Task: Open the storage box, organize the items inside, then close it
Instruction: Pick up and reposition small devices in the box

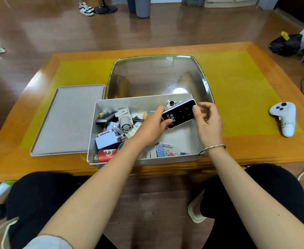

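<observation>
Both hands point(181, 123) grip a black device point(179, 115) over the cluttered storage box point(165, 159), perhaps touching.

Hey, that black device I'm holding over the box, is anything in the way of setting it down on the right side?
Nothing visible blocks it. Both the left hand and right hand hold the black device above the storage box, whose right floor lies bare.

Left hand point(152, 127) and right hand point(208, 121) gripping black-faced device point(179, 114) above open storage box point(183, 157); batteries, charger, red can cluttered left of left hand; grey lid point(66, 121) further left on surface point(246, 83).
</observation>
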A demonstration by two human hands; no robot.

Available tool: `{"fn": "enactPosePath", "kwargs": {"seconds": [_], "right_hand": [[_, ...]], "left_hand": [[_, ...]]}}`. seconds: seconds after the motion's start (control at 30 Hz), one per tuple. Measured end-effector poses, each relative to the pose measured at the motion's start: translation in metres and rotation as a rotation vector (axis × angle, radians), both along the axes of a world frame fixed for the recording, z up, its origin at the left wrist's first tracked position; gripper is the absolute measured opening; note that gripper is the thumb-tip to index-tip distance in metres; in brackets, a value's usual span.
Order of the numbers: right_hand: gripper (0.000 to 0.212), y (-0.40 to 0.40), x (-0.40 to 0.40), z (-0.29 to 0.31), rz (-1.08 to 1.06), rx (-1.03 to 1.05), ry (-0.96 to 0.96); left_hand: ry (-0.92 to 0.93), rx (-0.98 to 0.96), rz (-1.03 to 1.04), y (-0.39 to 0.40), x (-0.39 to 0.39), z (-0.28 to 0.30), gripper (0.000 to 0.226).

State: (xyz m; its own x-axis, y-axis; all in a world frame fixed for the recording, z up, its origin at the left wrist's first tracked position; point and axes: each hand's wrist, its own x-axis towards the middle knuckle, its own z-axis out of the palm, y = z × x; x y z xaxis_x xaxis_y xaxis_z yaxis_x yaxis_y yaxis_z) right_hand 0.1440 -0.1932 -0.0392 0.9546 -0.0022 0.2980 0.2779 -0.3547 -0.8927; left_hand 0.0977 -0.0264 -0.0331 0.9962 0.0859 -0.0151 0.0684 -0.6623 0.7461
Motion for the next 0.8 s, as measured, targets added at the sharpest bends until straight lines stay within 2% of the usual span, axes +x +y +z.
{"fn": "enactPosePath", "kwargs": {"seconds": [0.07, 0.17, 0.27, 0.4, 0.53, 0.63, 0.7, 0.8], "right_hand": [[0.037, -0.001, -0.002, 0.001, 0.088, -0.225, -0.088], [0.067, -0.003, -0.004, 0.003, 0.314, -0.649, -0.288], [0.074, 0.001, 0.001, 0.007, 0.478, -0.885, -0.346], [0.058, 0.005, 0.008, 0.011, 0.548, -0.983, -0.326], [0.059, 0.008, 0.008, 0.008, 0.612, -1.042, -0.305], [0.059, 0.005, 0.010, 0.009, 0.560, -1.037, -0.267], [0.057, 0.003, 0.011, 0.011, 0.500, -1.013, -0.247], [0.056, 0.006, 0.012, 0.015, 0.456, -1.022, -0.247]], "left_hand": [[0.038, 0.017, 0.020, 0.008, 0.001, -0.001, 0.031], [0.093, 0.052, -0.001, 0.019, 0.000, -0.002, 0.032], [0.166, 0.043, -0.088, 0.021, -0.002, -0.001, 0.027], [0.185, 0.013, -0.122, 0.017, -0.003, 0.000, 0.028], [0.200, 0.010, -0.106, 0.016, -0.006, 0.000, 0.030], [0.191, 0.026, -0.050, 0.016, -0.006, 0.003, 0.032], [0.237, 0.156, -0.065, 0.016, -0.006, 0.005, 0.036], [0.336, 0.419, -0.199, 0.013, -0.009, 0.003, 0.036]]}}
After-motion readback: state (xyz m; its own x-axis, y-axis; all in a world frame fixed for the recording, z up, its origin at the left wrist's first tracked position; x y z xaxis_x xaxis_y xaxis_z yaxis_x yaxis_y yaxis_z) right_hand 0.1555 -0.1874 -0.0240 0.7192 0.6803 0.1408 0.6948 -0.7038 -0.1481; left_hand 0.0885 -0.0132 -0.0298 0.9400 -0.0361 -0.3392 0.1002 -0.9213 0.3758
